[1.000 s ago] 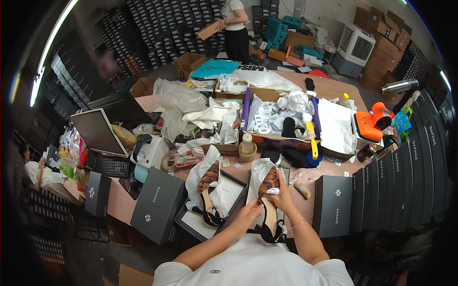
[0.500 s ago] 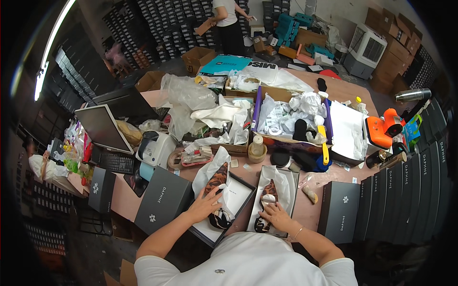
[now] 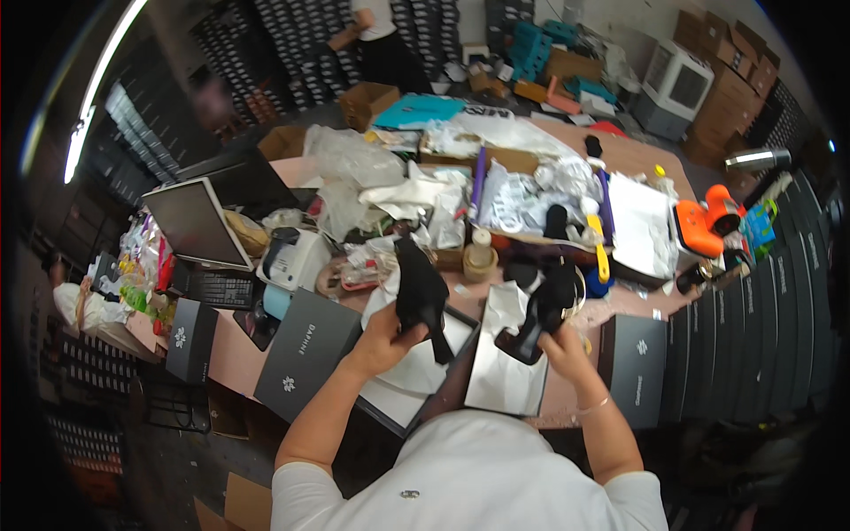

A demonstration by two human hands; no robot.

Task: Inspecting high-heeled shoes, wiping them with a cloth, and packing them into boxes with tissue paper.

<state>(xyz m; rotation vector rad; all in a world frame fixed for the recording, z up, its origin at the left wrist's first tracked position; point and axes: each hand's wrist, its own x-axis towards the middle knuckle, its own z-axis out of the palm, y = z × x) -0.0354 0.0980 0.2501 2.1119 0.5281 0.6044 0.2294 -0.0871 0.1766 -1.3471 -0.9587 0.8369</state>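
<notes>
While each grip clenches one black high-heeled shoe, left hand point(image 3: 382, 334) and right hand point(image 3: 564, 343) should lower them evenly into the paper-lined open shoebox point(image 3: 496, 385) just below.

Black shoes point(image 3: 421, 292), white tissue paper point(image 3: 505, 372), dark grey lids point(image 3: 305, 354).

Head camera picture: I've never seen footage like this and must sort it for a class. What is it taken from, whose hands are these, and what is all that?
No machine here: a person wears a wide fisheye camera on the head, looking down, so straight edges bend near the rim. The forearms coming from the lower edge are the wearer's own. The left hand holds up a black shoe; the right hand holds another black shoe. Below them lies an open shoe box lined with white paper. The pink table is crowded: closed dark boxes, a laptop, crumpled paper, bags. Another person stands far behind.
</notes>
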